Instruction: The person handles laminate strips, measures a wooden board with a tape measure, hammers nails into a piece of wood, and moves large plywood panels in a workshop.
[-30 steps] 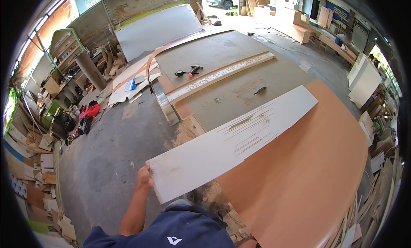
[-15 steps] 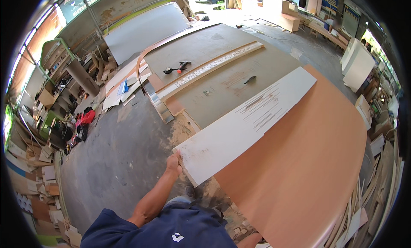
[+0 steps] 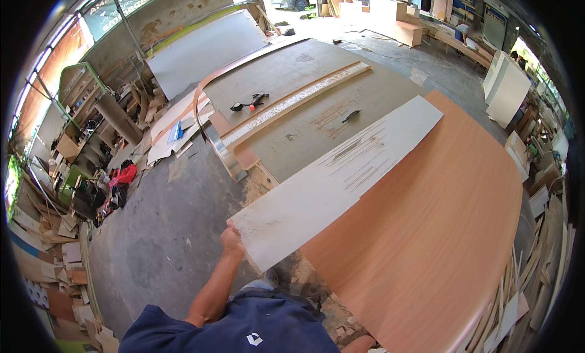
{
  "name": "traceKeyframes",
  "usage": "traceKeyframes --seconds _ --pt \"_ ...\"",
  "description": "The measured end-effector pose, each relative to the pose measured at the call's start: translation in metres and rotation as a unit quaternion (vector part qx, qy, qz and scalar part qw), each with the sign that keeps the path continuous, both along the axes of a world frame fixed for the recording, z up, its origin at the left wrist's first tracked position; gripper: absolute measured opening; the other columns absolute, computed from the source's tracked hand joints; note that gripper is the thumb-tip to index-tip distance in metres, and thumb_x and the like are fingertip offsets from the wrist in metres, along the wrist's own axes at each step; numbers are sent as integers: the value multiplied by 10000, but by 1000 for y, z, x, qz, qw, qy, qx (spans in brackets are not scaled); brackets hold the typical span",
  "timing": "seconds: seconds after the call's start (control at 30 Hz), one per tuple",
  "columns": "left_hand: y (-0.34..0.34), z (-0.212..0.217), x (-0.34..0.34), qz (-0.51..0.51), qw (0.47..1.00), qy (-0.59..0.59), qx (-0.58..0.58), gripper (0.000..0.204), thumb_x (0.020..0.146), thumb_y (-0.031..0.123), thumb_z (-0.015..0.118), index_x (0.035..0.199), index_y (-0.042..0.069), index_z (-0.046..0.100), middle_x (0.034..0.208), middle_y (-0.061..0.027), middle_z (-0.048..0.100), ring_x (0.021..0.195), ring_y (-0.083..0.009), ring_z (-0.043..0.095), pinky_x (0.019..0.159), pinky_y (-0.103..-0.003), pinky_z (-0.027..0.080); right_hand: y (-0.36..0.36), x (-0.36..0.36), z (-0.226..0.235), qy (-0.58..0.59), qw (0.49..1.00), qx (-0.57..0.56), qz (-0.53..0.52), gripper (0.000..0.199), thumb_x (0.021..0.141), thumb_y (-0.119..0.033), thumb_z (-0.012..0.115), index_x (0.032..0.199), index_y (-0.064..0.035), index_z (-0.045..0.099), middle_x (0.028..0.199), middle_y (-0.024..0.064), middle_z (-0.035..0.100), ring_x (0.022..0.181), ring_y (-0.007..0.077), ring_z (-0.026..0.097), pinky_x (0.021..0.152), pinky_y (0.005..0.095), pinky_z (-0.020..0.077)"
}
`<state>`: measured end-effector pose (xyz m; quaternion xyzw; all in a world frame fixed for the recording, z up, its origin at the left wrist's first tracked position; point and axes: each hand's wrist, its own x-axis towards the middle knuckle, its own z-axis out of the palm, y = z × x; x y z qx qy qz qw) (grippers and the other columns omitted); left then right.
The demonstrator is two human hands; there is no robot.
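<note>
My left hand (image 3: 231, 238) is closed round the near left corner of a long white board (image 3: 311, 197), whose face carries brown scuffs and streaks. The board slants away to the far right. Under its right edge spreads a large wood-grain laminate sheet (image 3: 420, 231), bowed toward the right. Beyond the board lies a grey-brown panel (image 3: 286, 134). At the bottom edge only a bit of my right arm or hand (image 3: 359, 344) shows, beside the laminate's near edge; its fingers are hidden.
A narrow wood-edged strip (image 3: 292, 103) crosses the panel, near a clamp-like tool with red parts (image 3: 258, 101) and a small dark object (image 3: 351, 116). A white sheet (image 3: 207, 48) leans behind. Wood offcuts (image 3: 536, 274) pile at right. Far off, a person (image 3: 466, 35) is at a bench.
My left hand has drawn the white board leftward and toward me. Its near end now sits farther left, and slightly more of the laminate shows.
</note>
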<state>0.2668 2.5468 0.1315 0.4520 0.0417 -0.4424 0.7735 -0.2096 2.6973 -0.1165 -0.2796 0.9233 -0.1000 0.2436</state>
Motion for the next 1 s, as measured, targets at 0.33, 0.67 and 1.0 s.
traceKeyframes --seconds 0.33,0.67,1.0 --pt "-48 94 69 39 995 -58 -66 409 1024 327 425 1286 21 494 1234 -102 585 1103 -268 578 972 -440 454 25 8 -20 -9 1000 -23 14 371 810 -241 695 1112 -31 646 1111 199 638 1002 360 618 848 444 515" --pt "-209 -24 214 141 987 -69 35 373 992 294 497 1124 -46 575 1072 -113 651 943 -265 642 860 -426 527 -21 125 3 -189 974 115 -37 449 813 -183 711 1205 0 593 1237 213 574 1090 334 582 915 470 502" --pt "-260 -127 257 96 946 -97 295 558 934 409 581 1088 -125 618 1097 -206 658 932 -311 646 808 -412 516 -35 228 68 -208 967 112 -95 175 889 -89 609 1001 18 693 1043 172 673 840 278 661 771 436 561"
